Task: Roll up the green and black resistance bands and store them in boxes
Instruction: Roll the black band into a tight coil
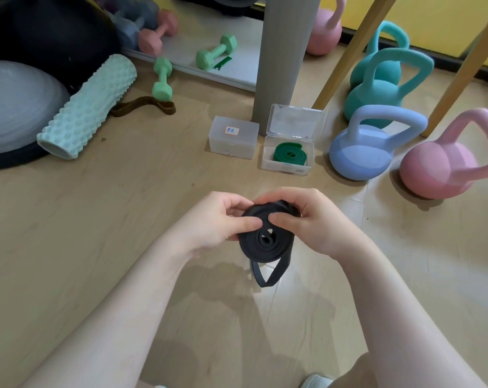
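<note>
The black resistance band (265, 243) is wound into a coil held above the floor, with a short loop of its tail hanging below. My left hand (220, 219) pinches the coil's left side, thumb on top. My right hand (307, 219) grips the right side, thumb pressing the coil's face. The green band (289, 154) lies rolled inside an open clear box (268, 161) with its lid standing up. A shut clear box (233, 141) with a small label stands to its left.
Kettlebells stand at the right: blue (363, 152), pink (444, 169), teal (377, 91). A mint foam roller (89, 105), a brown band (145, 106), green dumbbells (161, 79) and a grey dome (13, 107) lie at the left. A grey post (282, 57) rises behind the boxes.
</note>
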A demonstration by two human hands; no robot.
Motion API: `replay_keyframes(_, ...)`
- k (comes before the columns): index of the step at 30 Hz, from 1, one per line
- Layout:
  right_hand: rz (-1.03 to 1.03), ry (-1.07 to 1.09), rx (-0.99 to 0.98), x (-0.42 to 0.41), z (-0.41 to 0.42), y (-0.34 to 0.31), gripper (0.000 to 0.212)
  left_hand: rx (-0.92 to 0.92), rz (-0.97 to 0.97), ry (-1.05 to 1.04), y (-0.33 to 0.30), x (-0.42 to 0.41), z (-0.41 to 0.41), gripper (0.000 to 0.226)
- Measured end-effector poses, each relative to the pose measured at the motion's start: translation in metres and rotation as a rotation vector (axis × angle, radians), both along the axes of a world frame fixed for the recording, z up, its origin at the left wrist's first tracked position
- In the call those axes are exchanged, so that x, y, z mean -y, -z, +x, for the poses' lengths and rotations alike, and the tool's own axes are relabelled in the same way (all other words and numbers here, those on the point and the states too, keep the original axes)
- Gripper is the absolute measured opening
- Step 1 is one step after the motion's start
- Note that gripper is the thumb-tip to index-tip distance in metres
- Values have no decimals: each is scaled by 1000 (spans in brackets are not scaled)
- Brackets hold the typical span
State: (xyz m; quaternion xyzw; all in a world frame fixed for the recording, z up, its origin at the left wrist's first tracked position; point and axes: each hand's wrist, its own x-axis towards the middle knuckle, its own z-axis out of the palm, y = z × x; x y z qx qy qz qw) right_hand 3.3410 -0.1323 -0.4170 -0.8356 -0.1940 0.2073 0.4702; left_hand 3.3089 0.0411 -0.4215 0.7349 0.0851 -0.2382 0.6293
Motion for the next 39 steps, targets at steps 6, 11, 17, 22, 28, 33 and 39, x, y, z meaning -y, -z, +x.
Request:
replay_keyframes(6,84,140,-48,5,4,3,35,246,162,-64,0,5,0,22)
replay_keyframes(11,-47,83,7,7,4,-1,29,399,288,-62,0,0,-1,17)
replay_keyframes(17,-106,189,160,-1,3,-5,22,466,408,-134,1,1,-1,13)
replay_keyframes(22,75,258,15,6,2,-2,28,284,-10,-348,-1,-3,0,24)
replay_keyframes(28,345,271,-106,-1,0,-4,17,159,-273,-411,-5,-9,3,20)
replay_keyframes(33,306,369,24,-7,-1,-2,22,124,-302,-361,-6,-8,2,19)
replay_keyframes(39,298,325,-17,-7,-3,-1,21,141,-254,-384,-4,-13,4,19)
